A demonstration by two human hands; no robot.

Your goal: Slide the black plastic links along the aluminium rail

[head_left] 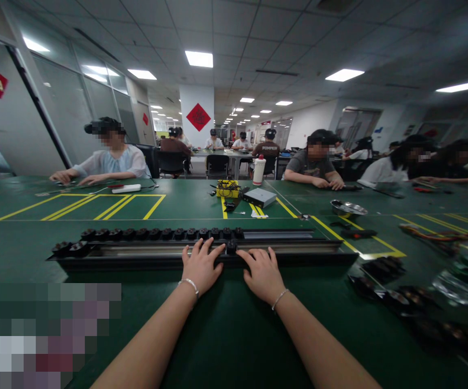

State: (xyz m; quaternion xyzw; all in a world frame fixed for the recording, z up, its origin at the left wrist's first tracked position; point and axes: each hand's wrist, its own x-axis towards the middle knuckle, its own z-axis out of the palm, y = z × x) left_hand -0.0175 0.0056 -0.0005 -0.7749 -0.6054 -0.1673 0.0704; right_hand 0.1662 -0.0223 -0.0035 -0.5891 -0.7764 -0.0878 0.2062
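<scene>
Two long black rails (282, 247) lie across the green table in front of me, one behind the other. Several small black round parts (153, 234) sit in a row along the far rail, and two more (69, 248) rest at the left end of the near rail. My left hand (200, 266) lies flat on the near rail, fingers spread. My right hand (261, 271) lies on the same rail just beside it, fingers stretched toward one black part (231, 247) seated between the two hands.
Loose black parts (383, 294) and clear plastic bags (459, 283) lie at the right. A metal dish (348, 207), a grey box (259, 197), a yellow device (228, 188) and a white bottle (259, 169) stand farther back. Other people sit working around the tables.
</scene>
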